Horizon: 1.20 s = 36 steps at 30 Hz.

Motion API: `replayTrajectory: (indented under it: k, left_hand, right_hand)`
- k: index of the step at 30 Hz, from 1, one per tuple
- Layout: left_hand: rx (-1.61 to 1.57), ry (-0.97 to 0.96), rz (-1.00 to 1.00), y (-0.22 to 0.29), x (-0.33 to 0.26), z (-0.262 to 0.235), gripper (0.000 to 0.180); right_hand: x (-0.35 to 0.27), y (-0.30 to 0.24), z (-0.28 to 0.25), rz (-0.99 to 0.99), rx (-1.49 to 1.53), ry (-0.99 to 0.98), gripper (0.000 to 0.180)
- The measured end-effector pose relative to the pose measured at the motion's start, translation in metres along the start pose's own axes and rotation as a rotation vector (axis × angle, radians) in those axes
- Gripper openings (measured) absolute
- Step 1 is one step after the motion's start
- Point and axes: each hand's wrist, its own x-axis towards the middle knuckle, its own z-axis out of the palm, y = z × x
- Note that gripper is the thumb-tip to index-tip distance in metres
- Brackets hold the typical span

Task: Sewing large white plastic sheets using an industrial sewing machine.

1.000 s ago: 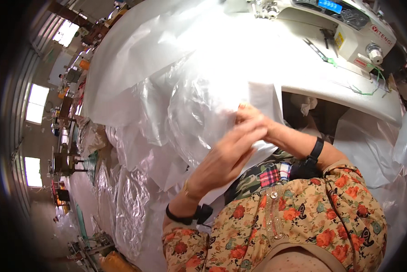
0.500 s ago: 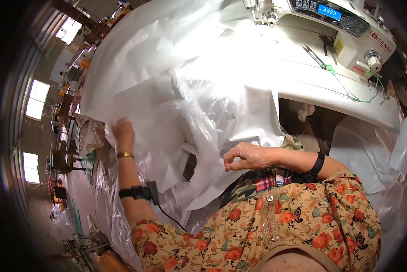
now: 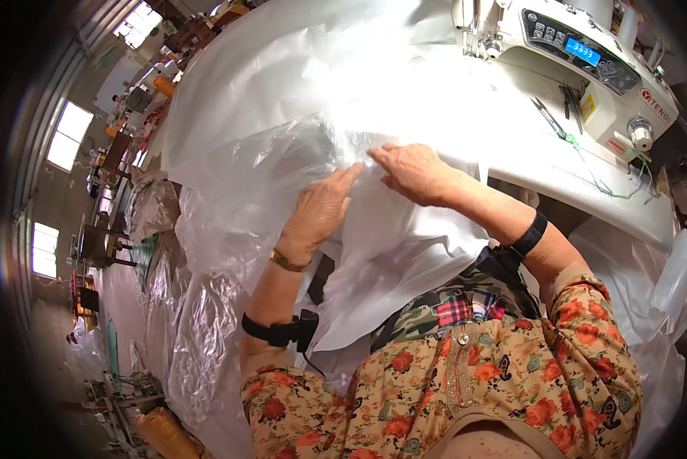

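Observation:
White, partly see-through plastic sheeting spreads over the sewing machine table and hangs toward my lap, creased where my hands meet it. My left hand lies on the sheeting with its fingers stretched up and to the right. Close by, my right hand reaches in from the right, fingers pointing left and thumb apart from them. The fingertips of both hands are only a little apart. Strong glare washes out the film beyond them.
A white sewing machine with a lit blue display stands at the far right. Thread snips with green thread lie beside it. More clear plastic is heaped at the left, and white sheeting hangs at the right.
My left hand has moved right from the sheeting's left edge. My right hand has moved up and away from my lap onto the sheeting. A see-through layer now lies spread farther left.

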Motion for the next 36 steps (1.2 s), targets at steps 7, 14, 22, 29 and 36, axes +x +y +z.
replayTrajectory:
  k: [7,14,22,29,36]
  left_hand:
    - [0.326,0.191,-0.23,-0.14,-0.062,-0.041,0.011]
    - [0.665,0.226,-0.652,-0.316,-0.219,-0.157,0.022]
    - [0.679,0.347,-0.102,-0.088,-0.084,-0.138,0.031]
    - [0.094,-0.113,-0.046,-0.014,-0.099,0.026,0.017]
    - [0.828,-0.596,-0.739,-0.226,-0.368,0.014,0.05]
  right_hand:
    - [-0.05,-0.01,-0.043,-0.172,0.16,-0.136,0.016]
    - [-0.097,0.002,-0.034,-0.223,0.088,-0.34,0.016]
    - [-0.094,-0.013,-0.016,-0.069,0.121,-0.266,0.014]
    - [-0.066,-0.034,-0.027,-0.125,0.637,0.264,0.008]
    - [-0.078,0.008,-0.042,-0.107,1.208,0.668,0.015]
